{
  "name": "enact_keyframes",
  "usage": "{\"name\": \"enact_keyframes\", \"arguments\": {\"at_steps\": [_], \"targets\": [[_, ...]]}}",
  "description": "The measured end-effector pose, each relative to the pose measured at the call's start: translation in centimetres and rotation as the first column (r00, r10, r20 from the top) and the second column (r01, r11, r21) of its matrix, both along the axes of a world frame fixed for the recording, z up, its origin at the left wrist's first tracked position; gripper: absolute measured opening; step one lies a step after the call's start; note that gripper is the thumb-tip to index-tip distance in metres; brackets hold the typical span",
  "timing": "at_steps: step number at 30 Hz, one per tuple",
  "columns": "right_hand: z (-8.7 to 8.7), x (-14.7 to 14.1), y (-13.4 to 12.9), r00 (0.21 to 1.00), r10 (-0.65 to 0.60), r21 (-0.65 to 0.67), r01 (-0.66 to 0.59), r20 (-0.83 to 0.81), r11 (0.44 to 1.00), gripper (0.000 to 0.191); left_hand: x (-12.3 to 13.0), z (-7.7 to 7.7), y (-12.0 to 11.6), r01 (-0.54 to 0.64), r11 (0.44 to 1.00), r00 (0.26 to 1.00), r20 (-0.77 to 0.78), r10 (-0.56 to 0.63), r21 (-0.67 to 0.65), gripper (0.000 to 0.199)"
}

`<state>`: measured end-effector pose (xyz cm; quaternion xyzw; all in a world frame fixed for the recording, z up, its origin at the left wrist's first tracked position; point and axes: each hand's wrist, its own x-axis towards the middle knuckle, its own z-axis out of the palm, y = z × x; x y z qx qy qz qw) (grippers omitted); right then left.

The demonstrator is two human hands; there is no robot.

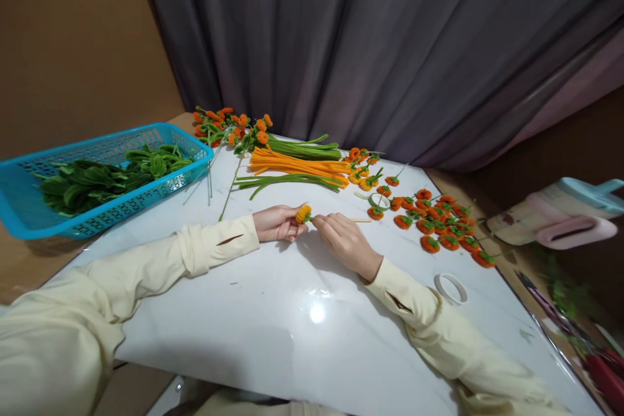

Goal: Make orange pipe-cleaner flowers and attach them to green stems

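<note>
Over the middle of the white table (pixel 229 325), seen from the head camera, holds a yellow flower (pixel 303 213) between two hands set close together. Clamps the left hand (pixel 279 223) on the ruffled head; pinches at the green base with the right hand (pixel 347 244), thumb and fingers closed. Shows a thin pale stick (pixel 361 220) jutting past the right knuckles; cannot tell whether gripped or lying flat. Wears cream sleeves (pixel 160 266), gathered near the wrists.

Has just beyond the hands a bundle of orange stems (pixel 295 166), laid between two bundles of green stems (pixel 307 150). Has to the left a blue basket (pixel 151 194) with green leaves (pixel 92 183) inside, and behind this, near the curtain (pixel 312 39), a cluster of small orange flowers (pixel 221 122).

Has to the right many orange blooms (pixel 443 224) lying close together, and nearer, a white ring (pixel 440 288). Beyond the table's right edge, shows a tumbler (pixel 546 216) with a pink handle and pale blue lid, bearing dark printing too small and blurred to read.
</note>
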<state>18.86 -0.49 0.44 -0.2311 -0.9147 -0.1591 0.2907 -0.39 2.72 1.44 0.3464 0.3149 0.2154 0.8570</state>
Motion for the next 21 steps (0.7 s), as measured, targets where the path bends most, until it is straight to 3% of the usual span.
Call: {"name": "enact_keyframes", "arguments": {"at_steps": [8,15,18,21], "targets": [[0.27,0.18,0.05,0.999,-0.001,0.12,-0.004,0.046,0.993,0.022,-0.16,-0.7,0.27,0.055,0.998,0.997,0.048,-0.057,0.039,0.04],[0.48,0.09,0.01,0.996,-0.019,0.183,0.003,0.084,0.983,0.02,-0.06,-0.74,0.27,0.034,0.998,0.999,0.0,-0.034,0.053,0.041],[0.08,0.09,0.12,0.999,-0.009,0.098,0.006,0.032,0.995,0.019,-0.05,-0.73,0.28,0.025,0.998,1.0,-0.012,-0.025,0.057,0.04],[-0.23,0.03,0.19,0.998,-0.002,-0.071,-0.003,-0.066,0.997,0.018,-0.13,-0.85,0.32,0.019,0.999,0.999,0.026,-0.02,0.042,0.038]]}}
